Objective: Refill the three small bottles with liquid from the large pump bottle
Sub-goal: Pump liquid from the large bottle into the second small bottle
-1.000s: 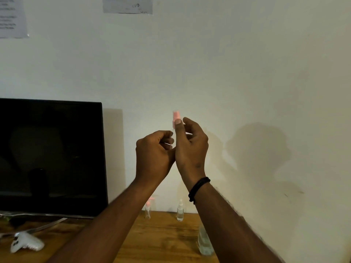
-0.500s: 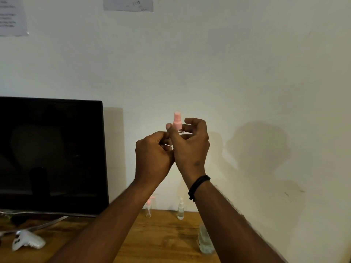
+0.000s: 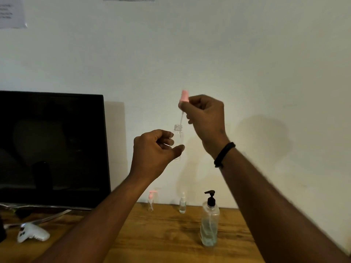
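My left hand (image 3: 154,150) grips a small clear bottle (image 3: 178,137) upright in the air, its threaded neck open. My right hand (image 3: 206,118) pinches the bottle's pink spray cap (image 3: 183,96), lifted up and to the right, with its thin dip tube (image 3: 181,118) hanging just above the neck. On the wooden table (image 3: 167,234) stand a small bottle with a pink pump (image 3: 151,201), a small clear bottle with a white top (image 3: 182,203) and the large clear pump bottle with a black pump (image 3: 209,219).
A dark monitor (image 3: 53,149) fills the left side on a metal stand. A white object (image 3: 32,234) lies on the table in front of it. Papers hang on the white wall behind the table.
The pink cap was on the bottle between both hands; now my right hand has lifted it off with its tube, and my left hand has lowered the bottle. The camera tilted down.
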The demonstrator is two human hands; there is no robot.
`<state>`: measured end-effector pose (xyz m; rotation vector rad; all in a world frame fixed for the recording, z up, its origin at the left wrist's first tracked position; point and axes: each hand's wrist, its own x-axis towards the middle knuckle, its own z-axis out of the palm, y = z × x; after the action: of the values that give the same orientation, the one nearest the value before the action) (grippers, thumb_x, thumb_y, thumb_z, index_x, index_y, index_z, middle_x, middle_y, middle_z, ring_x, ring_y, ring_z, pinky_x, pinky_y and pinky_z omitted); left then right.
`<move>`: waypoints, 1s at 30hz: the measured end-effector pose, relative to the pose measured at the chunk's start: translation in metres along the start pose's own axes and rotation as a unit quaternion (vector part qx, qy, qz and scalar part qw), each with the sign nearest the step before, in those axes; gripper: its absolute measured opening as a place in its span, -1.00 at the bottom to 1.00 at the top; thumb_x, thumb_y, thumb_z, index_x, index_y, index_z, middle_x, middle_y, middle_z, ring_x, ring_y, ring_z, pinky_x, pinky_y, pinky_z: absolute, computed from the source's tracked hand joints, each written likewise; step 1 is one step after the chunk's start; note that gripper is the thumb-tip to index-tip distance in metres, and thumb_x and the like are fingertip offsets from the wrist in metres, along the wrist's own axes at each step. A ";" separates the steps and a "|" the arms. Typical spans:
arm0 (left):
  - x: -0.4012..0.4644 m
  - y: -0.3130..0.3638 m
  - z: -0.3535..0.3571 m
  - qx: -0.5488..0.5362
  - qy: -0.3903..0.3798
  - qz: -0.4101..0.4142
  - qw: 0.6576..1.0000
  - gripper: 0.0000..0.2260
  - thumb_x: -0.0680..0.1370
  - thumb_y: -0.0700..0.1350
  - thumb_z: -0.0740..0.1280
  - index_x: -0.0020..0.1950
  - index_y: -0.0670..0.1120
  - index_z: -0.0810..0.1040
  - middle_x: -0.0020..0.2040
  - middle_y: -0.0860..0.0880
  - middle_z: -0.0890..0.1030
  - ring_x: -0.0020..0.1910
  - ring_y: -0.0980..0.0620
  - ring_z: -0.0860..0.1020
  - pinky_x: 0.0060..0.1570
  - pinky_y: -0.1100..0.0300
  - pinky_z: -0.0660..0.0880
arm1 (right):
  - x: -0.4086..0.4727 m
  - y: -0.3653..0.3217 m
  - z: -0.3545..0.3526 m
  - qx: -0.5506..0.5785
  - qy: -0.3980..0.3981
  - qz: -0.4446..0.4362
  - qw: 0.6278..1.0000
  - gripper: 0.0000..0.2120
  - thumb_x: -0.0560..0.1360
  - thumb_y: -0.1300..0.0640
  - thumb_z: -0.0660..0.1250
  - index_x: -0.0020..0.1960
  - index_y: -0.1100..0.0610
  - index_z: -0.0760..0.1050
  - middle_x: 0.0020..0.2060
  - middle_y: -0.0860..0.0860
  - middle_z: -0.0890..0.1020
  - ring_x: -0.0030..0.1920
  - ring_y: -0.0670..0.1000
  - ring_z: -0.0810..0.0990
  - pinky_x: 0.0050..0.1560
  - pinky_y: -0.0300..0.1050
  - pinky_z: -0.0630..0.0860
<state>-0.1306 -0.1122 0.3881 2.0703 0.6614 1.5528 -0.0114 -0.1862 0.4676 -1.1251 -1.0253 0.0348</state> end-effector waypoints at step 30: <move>-0.182 -0.239 0.081 0.015 -0.064 -0.252 0.966 -0.69 0.41 -0.18 0.61 0.09 -0.02 0.64 -0.06 0.14 0.69 -0.08 0.18 0.66 -0.09 0.05 0.69 | -0.178 0.313 0.014 -0.159 -0.100 0.059 0.980 -0.83 0.53 0.36 0.44 0.02 0.14 0.57 -0.01 0.04 0.59 -0.04 -0.08 0.62 -0.04 -0.29 0.61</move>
<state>-0.1204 -0.0470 0.0839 1.8120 1.0659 1.1158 0.0193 -0.1144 0.1158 -1.4977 -1.1694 0.0829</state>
